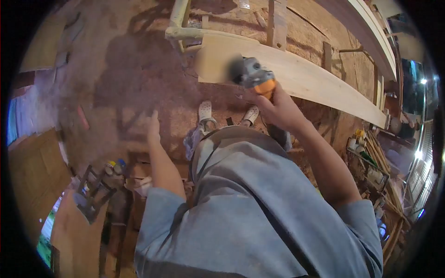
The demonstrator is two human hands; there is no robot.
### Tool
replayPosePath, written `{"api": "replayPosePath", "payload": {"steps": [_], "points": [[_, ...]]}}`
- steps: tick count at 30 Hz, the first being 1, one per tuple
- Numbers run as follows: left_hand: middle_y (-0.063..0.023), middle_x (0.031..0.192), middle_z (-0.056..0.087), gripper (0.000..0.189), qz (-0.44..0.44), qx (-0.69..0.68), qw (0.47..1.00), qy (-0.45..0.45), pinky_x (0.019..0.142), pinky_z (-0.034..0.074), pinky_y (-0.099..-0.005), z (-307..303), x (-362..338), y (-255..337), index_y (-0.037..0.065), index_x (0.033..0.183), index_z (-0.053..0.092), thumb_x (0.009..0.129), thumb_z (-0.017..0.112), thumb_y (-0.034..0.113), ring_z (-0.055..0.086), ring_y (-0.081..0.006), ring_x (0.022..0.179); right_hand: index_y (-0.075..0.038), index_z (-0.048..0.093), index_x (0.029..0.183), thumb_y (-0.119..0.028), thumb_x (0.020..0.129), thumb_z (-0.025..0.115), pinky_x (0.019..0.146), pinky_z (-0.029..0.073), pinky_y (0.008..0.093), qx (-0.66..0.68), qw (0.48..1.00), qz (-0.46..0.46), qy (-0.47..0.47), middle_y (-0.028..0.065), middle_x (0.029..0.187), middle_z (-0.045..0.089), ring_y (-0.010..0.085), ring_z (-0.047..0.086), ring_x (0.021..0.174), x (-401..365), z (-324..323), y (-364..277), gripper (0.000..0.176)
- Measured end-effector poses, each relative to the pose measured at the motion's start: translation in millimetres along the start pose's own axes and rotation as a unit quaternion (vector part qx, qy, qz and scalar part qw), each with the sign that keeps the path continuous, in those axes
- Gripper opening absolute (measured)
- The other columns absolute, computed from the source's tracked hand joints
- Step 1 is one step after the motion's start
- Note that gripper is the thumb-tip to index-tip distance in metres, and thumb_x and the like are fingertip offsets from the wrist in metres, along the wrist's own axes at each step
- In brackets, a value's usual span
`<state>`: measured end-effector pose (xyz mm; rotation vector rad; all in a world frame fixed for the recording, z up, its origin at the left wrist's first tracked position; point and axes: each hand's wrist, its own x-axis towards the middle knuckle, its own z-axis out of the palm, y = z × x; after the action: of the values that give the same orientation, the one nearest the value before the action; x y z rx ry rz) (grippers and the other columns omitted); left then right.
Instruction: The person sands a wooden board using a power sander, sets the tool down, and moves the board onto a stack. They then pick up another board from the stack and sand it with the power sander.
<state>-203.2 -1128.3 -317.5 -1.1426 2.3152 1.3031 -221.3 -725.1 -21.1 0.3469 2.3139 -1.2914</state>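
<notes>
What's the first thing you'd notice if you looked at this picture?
The orange and grey power tool near the top middle stands out first, gripped in the right hand and held against the long pale plank that runs off to the right. The left hand hangs open and empty on the left, above the reddish, dusty floor. Between the hands, two white shoes peek out below the plank.

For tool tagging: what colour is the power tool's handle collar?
Orange on the power tool, held by the right hand; head view.
</notes>
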Motion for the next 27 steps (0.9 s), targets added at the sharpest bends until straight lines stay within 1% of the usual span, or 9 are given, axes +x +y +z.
{"api": "replayPosePath", "payload": {"steps": [3, 5, 8, 11, 14, 16, 19, 21, 27], "points": [[-0.0170, 0.128, 0.063, 0.062, -0.076, 0.009, 0.983, -0.168, 0.092, 0.047, -0.0410, -20, 15, 42, 0.001, 0.127, 0.062, 0.092, 0.057, 0.052, 0.060, -0.0278, 0.111, 0.007, 0.046, 0.128, -0.037, 0.090, 0.066, 0.089, 0.052, 0.0459, -0.106, 0.993, 0.038, -0.040, 0.0269, 0.107, 0.067, 0.0399, 0.067, 0.103, 0, 17, -37, 0.061], [-0.0140, 0.115, 0.067, 0.055, 0.010, -0.064, 0.993, -0.100, 0.078, 0.050, -0.0398, -21, 5, 77, 0.000, 0.116, 0.068, 0.091, 0.061, 0.049, 0.062, -0.0231, 0.097, 0.008, 0.045, 0.124, -0.039, 0.092, 0.063, 0.087, 0.051, 0.0478, -0.125, 0.989, -0.006, -0.073, 0.0316, 0.107, 0.065, 0.0432, 0.066, 0.101, 8, 33, -42, 0.060], [-0.0132, 0.110, 0.069, 0.050, 0.025, -0.098, 0.990, -0.099, 0.075, 0.050, -0.0367, -18, 15, 125, 0.000, 0.114, 0.070, 0.090, 0.065, 0.045, 0.063, -0.0221, 0.092, 0.008, 0.045, 0.120, -0.040, 0.090, 0.064, 0.088, 0.050, 0.0495, -0.108, 0.993, 0.019, -0.053, 0.0323, 0.103, 0.065, 0.0447, 0.065, 0.100, 9, 38, -42, 0.059], [-0.0136, 0.115, 0.069, 0.052, 0.056, -0.067, 0.995, -0.053, 0.085, 0.049, -0.0356, -8, 33, 157, -0.001, 0.122, 0.066, 0.092, 0.064, 0.042, 0.064, -0.0247, 0.099, 0.007, 0.045, 0.123, -0.038, 0.090, 0.064, 0.089, 0.051, 0.0487, -0.079, 0.996, 0.020, -0.023, 0.0330, 0.105, 0.065, 0.0460, 0.065, 0.101, -1, 24, -27, 0.059], [-0.0147, 0.117, 0.069, 0.054, 0.201, -0.040, 0.978, -0.042, 0.093, 0.047, -0.0362, 1, 7, 195, -0.003, 0.127, 0.062, 0.096, 0.060, 0.041, 0.065, -0.0272, 0.105, 0.006, 0.044, 0.128, -0.037, 0.090, 0.065, 0.091, 0.051, 0.0452, -0.079, 0.993, 0.083, 0.037, 0.0313, 0.110, 0.065, 0.0427, 0.065, 0.106, -29, -10, 13, 0.062], [-0.0170, 0.128, 0.065, 0.051, 0.381, 0.047, 0.924, 0.002, 0.100, 0.045, -0.0388, 21, -43, 235, -0.006, 0.122, 0.065, 0.099, 0.056, 0.039, 0.061, -0.0317, 0.115, 0.005, 0.043, 0.133, -0.037, 0.089, 0.066, 0.093, 0.051, 0.0425, -0.041, 0.990, 0.113, 0.079, 0.0271, 0.113, 0.066, 0.0383, 0.066, 0.108, -49, -33, 42, 0.065], [-0.0193, 0.148, 0.048, 0.053, 0.465, 0.133, 0.875, -0.005, 0.112, 0.035, -0.0452, 55, -107, 270, -0.004, 0.121, 0.067, 0.099, 0.054, 0.043, 0.047, -0.0333, 0.134, 0.008, 0.042, 0.135, -0.038, 0.088, 0.065, 0.095, 0.050, 0.0439, 0.004, 0.984, 0.127, 0.125, 0.0301, 0.117, 0.064, 0.0429, 0.064, 0.111, -72, -56, 71, 0.069], [-0.0191, 0.161, 0.028, 0.056, 0.586, 0.378, 0.717, -0.018, 0.119, 0.021, -0.0542, 83, -125, 272, 0.001, 0.121, 0.069, 0.099, 0.050, 0.049, 0.026, -0.0361, 0.148, 0.007, 0.042, 0.135, -0.039, 0.089, 0.064, 0.095, 0.050, 0.0432, 0.007, 0.978, 0.145, 0.150, 0.0291, 0.119, 0.064, 0.0414, 0.064, 0.111, -80, -63, 81, 0.069], [-0.0237, 0.162, 0.020, 0.063, 0.532, 0.424, 0.733, 0.006, 0.119, 0.011, -0.0603, 128, -170, 286, 0.007, 0.113, 0.074, 0.099, 0.041, 0.059, 0.017, -0.0439, 0.149, -0.001, 0.048, 0.133, -0.038, 0.089, 0.065, 0.087, 0.052, 0.0385, 0.120, 0.939, 0.188, 0.262, 0.0174, 0.111, 0.066, 0.0267, 0.066, 0.098, -112, -133, 188, 0.060]]}}
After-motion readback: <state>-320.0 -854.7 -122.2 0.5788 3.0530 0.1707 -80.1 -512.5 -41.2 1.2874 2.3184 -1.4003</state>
